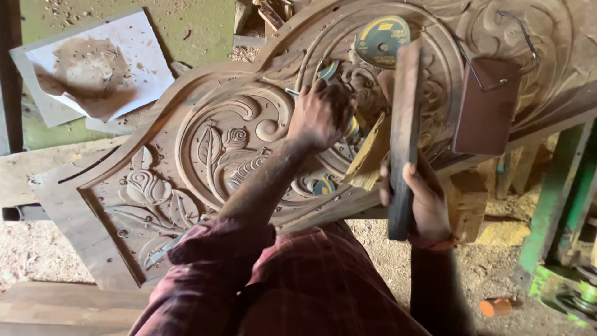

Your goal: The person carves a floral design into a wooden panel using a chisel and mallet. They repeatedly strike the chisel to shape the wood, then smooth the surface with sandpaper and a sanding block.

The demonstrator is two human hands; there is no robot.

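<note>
Wooden carved panel (186,155), brown and dusty, runs across the view, its raised leaves, buds and scrolls set inside oval borders. Beyond its far left edge lies a white sheet (93,62) heaped with brown sawdust, on a green surface (199,28). At the panel's near left edge, a metal blade (163,250) lies on the carving, beside the person's plaid sleeve (217,255). Toward the middle, the left hand (320,112) is closed around a thin metal chisel (292,92), whose visible end projects to the left of the fingers; the tip itself is hidden by the hand, which rests on the carved scrollwork. Just beyond that hand, near the panel's far edge, a round yellow-and-grey disc (380,40) lies flat on the carving. To the right, the right hand (423,199) is clamped on the lower end of a dark wooden mallet (404,130), held upright above the panel. Farther right, a brown case (486,106) and wire-framed spectacles (516,37) rest on the panel. A small orange object (497,306) lies on the sawdust-covered floor (385,255).
</note>
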